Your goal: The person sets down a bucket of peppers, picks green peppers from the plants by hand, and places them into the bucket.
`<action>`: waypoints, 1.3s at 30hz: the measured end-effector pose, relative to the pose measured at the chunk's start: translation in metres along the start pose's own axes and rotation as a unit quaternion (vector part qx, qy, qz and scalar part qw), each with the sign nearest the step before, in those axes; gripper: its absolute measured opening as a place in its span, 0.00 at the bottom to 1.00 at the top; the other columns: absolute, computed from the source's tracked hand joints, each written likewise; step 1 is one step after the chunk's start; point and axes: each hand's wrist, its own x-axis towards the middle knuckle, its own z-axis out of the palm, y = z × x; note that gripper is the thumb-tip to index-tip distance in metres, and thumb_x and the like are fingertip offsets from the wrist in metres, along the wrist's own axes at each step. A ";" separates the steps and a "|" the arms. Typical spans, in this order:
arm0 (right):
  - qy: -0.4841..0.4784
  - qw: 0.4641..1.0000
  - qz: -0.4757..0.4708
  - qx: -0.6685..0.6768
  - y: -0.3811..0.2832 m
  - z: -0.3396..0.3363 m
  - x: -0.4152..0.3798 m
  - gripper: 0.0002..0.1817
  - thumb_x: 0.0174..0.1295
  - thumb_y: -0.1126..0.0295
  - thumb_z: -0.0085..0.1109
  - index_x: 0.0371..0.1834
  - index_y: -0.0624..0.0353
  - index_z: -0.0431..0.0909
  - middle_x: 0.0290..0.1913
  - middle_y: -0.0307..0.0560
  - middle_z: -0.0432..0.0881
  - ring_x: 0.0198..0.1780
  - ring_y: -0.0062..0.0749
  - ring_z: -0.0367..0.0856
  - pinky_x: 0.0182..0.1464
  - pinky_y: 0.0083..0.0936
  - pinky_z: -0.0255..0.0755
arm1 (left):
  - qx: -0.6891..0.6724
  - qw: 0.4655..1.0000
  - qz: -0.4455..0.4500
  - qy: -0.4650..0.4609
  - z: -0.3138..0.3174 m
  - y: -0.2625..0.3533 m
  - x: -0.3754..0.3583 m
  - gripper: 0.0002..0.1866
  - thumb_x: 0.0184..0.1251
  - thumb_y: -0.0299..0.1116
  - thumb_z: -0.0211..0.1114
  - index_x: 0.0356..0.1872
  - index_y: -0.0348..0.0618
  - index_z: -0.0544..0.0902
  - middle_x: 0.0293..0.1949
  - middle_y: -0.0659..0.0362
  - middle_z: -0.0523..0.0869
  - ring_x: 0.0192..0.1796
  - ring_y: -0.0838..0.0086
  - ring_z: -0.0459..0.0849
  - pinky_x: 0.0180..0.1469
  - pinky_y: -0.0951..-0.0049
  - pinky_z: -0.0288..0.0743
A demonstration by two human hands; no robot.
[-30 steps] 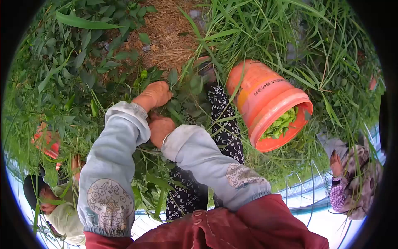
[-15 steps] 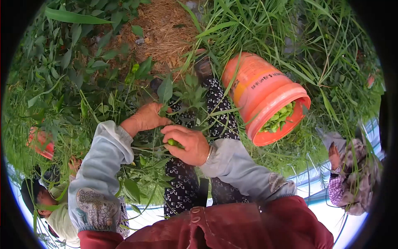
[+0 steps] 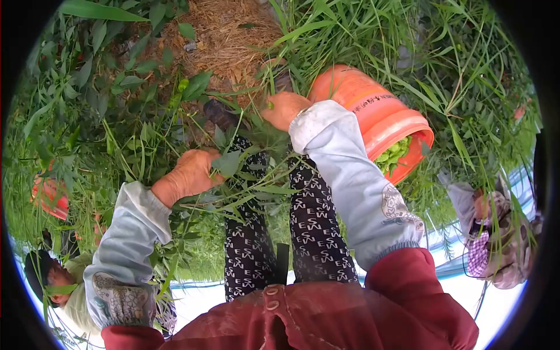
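My left hand (image 3: 188, 175) grips a bunch of leafy green plant stems (image 3: 233, 166) in front of my patterned trouser legs (image 3: 315, 221). Higher up, my right hand (image 3: 284, 109) is curled with a small green pod (image 3: 269, 106) showing at its fingertips. It sits just left of an orange bucket (image 3: 373, 111) that lies tilted in the grass. Green pickings (image 3: 394, 154) show in the bucket's mouth. My right sleeve covers part of the bucket's side.
Tall grass and leafy plants surround me, with a patch of dry straw (image 3: 233, 41) ahead. A second red bucket (image 3: 49, 195) stands at the left. One person (image 3: 55, 280) works at the lower left and another person (image 3: 496, 245) at the right.
My right hand has moved from the plant at centre up and right to the orange bucket's side. My left hand has shifted slightly down and left, still on the stems.
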 end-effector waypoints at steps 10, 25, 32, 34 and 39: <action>-0.091 0.994 0.067 -0.007 0.036 0.062 0.038 0.37 0.55 0.38 0.46 0.49 0.64 0.76 0.49 0.65 0.77 0.53 0.53 0.74 0.58 0.37 0.64 | 0.034 0.993 0.098 0.052 -0.002 0.005 -0.002 0.17 0.45 0.31 0.66 0.41 0.45 0.82 0.27 0.54 0.77 0.33 0.60 0.80 0.39 0.65 0.76; -0.117 0.850 0.123 0.499 0.044 0.047 0.015 0.25 0.49 0.60 0.66 0.49 0.62 0.75 0.40 0.45 0.79 0.37 0.27 0.75 0.38 0.23 0.69 | 0.062 0.991 0.093 0.075 0.003 0.006 -0.004 0.29 0.44 0.30 0.68 0.54 0.46 0.74 0.37 0.51 0.82 0.39 0.57 0.82 0.40 0.62 0.75; 0.055 0.775 0.176 0.604 0.034 0.033 0.000 0.12 0.50 0.67 0.63 0.36 0.57 0.77 0.26 0.37 0.77 0.21 0.21 0.72 0.19 0.20 0.63 | 0.112 0.992 -0.058 0.022 0.011 0.012 0.003 0.17 0.57 0.35 0.59 0.49 0.46 0.76 0.30 0.49 0.83 0.35 0.54 0.81 0.40 0.58 0.74; 0.156 0.758 0.233 0.589 0.034 0.037 0.005 0.10 0.51 0.67 0.62 0.35 0.57 0.76 0.24 0.38 0.76 0.19 0.20 0.69 0.18 0.20 0.62 | 0.120 0.992 -0.037 0.007 0.008 0.009 0.007 0.15 0.58 0.35 0.58 0.48 0.47 0.77 0.30 0.49 0.83 0.36 0.55 0.81 0.40 0.59 0.74; 0.253 0.602 0.164 0.739 0.052 0.001 0.017 0.09 0.56 0.69 0.58 0.39 0.56 0.75 0.31 0.39 0.78 0.26 0.22 0.73 0.24 0.20 0.66 | 0.115 0.992 -0.001 0.048 0.023 -0.010 -0.002 0.12 0.58 0.33 0.58 0.43 0.46 0.78 0.32 0.52 0.83 0.37 0.58 0.81 0.40 0.61 0.75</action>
